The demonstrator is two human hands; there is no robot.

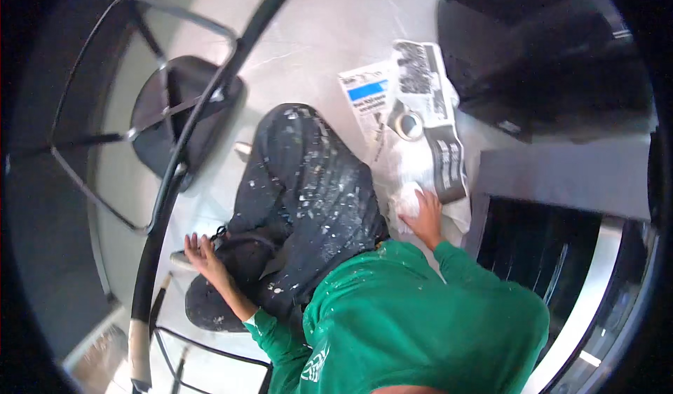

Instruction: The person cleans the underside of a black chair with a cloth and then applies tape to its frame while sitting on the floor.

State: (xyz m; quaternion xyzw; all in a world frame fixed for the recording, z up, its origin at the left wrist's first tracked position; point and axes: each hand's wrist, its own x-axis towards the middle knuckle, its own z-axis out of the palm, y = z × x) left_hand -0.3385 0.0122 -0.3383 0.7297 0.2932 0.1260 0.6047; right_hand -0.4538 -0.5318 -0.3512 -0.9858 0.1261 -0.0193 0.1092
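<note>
Green sweatshirt [427, 317] (white-lettered) is flanked by a black stool [151, 113]; left hand [203, 257] is raised, fingers parted; white wad [404, 201] is touched by right hand [425, 221], grip unclear, on printed newspaper [449, 159]

A crumpled white wad [405, 199] lies at the near end of spread newspaper [449, 161].
</note>
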